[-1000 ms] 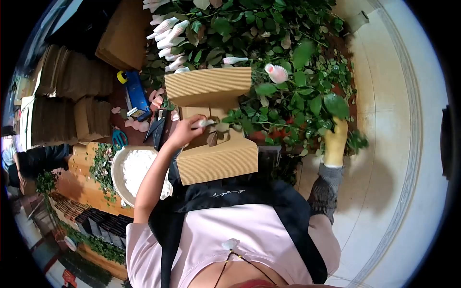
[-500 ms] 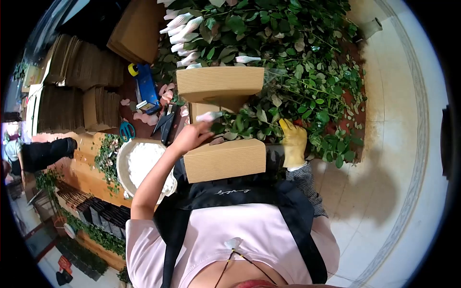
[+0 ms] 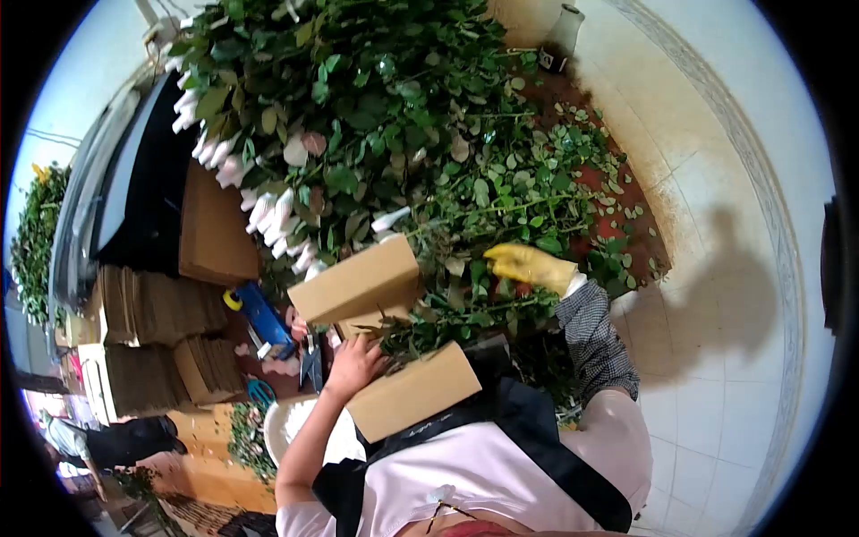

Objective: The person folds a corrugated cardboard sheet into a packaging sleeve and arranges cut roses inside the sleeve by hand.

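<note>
A corrugated cardboard wrapper (image 3: 416, 394) lies in front of me with its two flaps raised and leafy rose stems (image 3: 429, 329) between them. My bare left hand (image 3: 358, 362) is at the wrapper's left end, fingers curled down over the stem tops; whatever is under them is hidden. In a yellow glove, my right hand (image 3: 530, 267) hovers over the stems to the right of the wrapper, fingers stretched leftward and apart. Beyond the far flap lies a rose with a white sleeved head (image 3: 390, 219). Many more sleeved rose heads (image 3: 273, 215) line the left side of the leafy pile (image 3: 358, 116).
Left of the wrapper are black scissors (image 3: 310, 365), a blue tape dispenser (image 3: 264, 320) and teal-handled scissors (image 3: 260, 391). A white basin (image 3: 277, 430) stands by my left forearm. Cardboard stacks (image 3: 152, 309) stand farther left, near another person (image 3: 121, 440). A bottle (image 3: 564, 34) is at the back right.
My view has turned and shifted. The right hand has lifted off the stems and reached farther over the pile. My left hand has moved in over the wrapper; the rose head it touched is now hidden.
</note>
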Demonstrator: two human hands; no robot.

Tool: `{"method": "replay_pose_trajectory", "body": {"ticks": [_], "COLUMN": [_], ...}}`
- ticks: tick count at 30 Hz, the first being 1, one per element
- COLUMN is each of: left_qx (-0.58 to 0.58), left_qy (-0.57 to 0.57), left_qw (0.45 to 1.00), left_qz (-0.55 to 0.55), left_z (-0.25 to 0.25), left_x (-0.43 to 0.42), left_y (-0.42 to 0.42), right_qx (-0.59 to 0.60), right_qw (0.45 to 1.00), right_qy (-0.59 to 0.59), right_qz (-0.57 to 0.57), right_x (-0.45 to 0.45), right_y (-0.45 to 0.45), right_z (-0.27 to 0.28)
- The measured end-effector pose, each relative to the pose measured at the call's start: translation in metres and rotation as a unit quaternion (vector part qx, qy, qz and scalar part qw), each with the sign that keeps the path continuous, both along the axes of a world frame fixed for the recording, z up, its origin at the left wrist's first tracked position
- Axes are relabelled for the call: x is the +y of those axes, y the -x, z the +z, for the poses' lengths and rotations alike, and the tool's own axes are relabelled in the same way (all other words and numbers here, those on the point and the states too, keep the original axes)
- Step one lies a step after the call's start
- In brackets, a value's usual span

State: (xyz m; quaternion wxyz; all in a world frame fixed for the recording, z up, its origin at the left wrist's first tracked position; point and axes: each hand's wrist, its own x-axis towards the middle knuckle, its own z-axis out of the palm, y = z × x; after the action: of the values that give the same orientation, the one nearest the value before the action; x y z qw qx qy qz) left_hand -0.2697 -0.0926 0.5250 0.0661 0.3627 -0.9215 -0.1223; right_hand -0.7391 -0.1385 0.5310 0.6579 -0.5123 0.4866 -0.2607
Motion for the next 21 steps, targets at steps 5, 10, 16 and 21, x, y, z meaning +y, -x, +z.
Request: {"method": "replay_pose_trajectory", "body": {"ticks": [5,10,16,21], "left_qx": [0.066,0.117,-0.023,0.004], "left_qy": [0.062,-0.121,-0.116,-0.145], "left_qw": [0.995,0.985,0.993,0.989], "left_qz": [0.048,0.035,-0.023,-0.025], "left_z": [-0.034,-0.001,0.024,0.021], "left_x": [0.0,0.007,-0.004,-0.004], "left_y": [-0.003,-0.01,-0.013,-0.007], "right_qx": [0.274,0.516,0.332,0.569], "right_qw": [0.95,0.849,0.762,0.633], "right_qy": [-0.005,0.102,0.556,0.525], "right_qz": [-0.15,0.057,0.013,-0.021], "right_x": [-0.081,-0.092,-0.179,-0.282], "right_y": [-0.011,-0.039,-0.137,-0.181], "right_z": [-0.031,0.083,0.153,0.113]}}
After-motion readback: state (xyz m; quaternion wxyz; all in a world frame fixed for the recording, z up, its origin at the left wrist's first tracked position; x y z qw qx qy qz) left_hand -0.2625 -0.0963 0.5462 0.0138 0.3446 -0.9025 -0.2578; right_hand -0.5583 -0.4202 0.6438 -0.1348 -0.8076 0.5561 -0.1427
